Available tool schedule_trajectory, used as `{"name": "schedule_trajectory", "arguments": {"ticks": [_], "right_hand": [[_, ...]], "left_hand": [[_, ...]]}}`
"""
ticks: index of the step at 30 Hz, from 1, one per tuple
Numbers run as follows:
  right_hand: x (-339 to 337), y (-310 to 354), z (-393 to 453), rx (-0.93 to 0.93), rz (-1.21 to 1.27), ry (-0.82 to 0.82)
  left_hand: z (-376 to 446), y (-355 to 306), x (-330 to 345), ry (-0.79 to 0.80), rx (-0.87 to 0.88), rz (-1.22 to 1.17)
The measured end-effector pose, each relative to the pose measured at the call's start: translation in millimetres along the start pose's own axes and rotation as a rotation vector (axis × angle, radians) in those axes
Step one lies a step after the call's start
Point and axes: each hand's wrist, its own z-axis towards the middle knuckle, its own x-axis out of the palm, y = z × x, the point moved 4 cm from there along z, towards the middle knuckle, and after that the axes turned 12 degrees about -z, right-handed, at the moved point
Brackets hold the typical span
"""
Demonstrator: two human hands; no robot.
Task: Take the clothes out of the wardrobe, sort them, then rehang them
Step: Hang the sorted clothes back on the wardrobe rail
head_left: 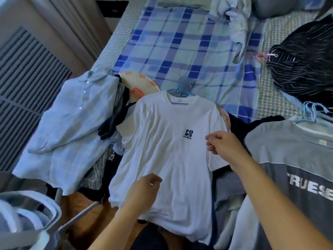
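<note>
A white T-shirt [162,156] is lying flat on top of a pile of clothes on the bed [180,51], and a blue hanger [181,89] is sticking out of its neck. The left hand [144,192] is hovering over the bottom part of the shirt, its grip loosely curled and holding nothing. The right hand [223,143] is sitting at the shirt's sleeve, fingers bent; I cannot tell if its grip is pinching the cloth. A light blue shirt [72,123] is lying to the left, and a grey shirt [295,168] on a hanger is lying to the right
</note>
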Motion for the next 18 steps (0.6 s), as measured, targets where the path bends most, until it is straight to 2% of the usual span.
{"name": "schedule_trajectory", "arguments": {"ticks": [3, 8, 12, 15, 16, 18], "right_hand": [[29.3, -4.6, 42.0, 0.029, -0.034, -0.068], [113.6, -30.9, 161.7, 0.011, -0.349, -0.192], [186.6, -79.3, 243.7, 0.018, -0.912, -0.309], [221.1, -111.0, 266.1, 0.002, -1.101, -0.466], [223.7, -114.4, 268.1, -0.007, -1.130, -0.521], [227.8, -114.9, 272.5, -0.043, -1.170, -0.594]], "left_hand": [[61.9, 10.5, -6.2, 0.078, 0.012, 0.042], [223.4, 11.2, -26.4, 0.080, 0.184, 0.183], [333.9, -29.6, -58.5, -0.088, 0.541, 0.271], [430.5, -67.3, -81.4, -0.287, 0.791, 0.420], [460.2, -78.5, -86.1, -0.318, 0.808, 0.488], [506.8, -92.7, -91.5, -0.283, 0.748, 0.624]]}}
